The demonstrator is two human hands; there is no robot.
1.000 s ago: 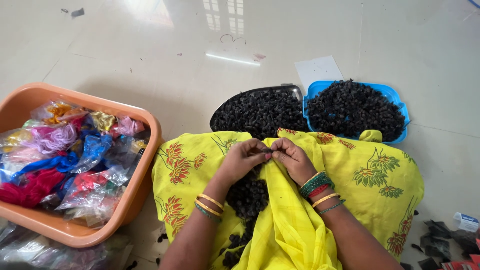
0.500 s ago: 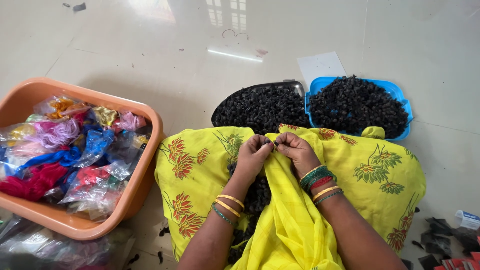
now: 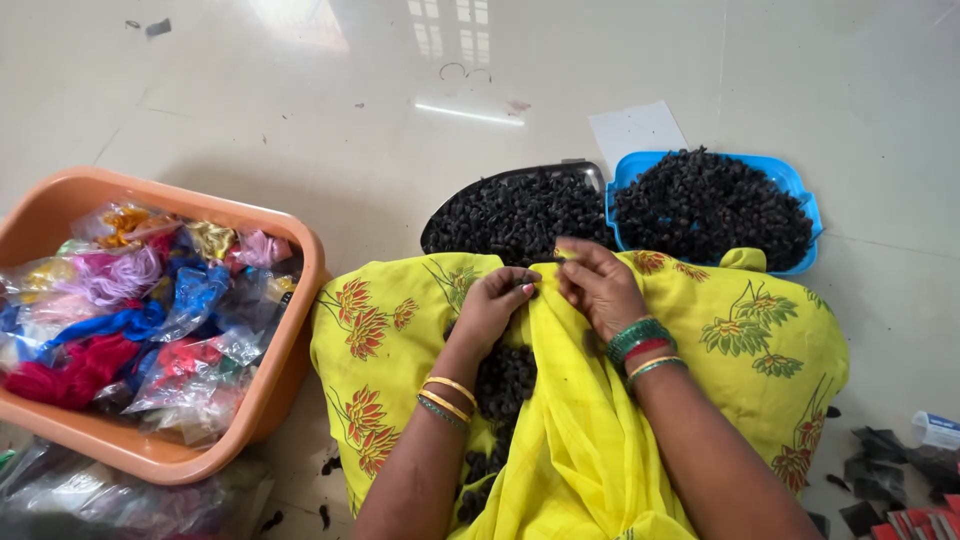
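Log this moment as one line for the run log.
left hand: pinching small black piece | right hand: pinching same piece | lap: black pieces | ahead: two trays

Whatever the hands (image 3: 545,290) pinch, too small to tell; orange tub (image 3: 290,330) perhaps cut off at left

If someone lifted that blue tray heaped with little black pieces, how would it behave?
The blue tray looks like thin plastic, so it might flex. The black pieces are heaped above its rim, so some would probably spill if it tilted. The pieces look small and loose, so the load may shift.
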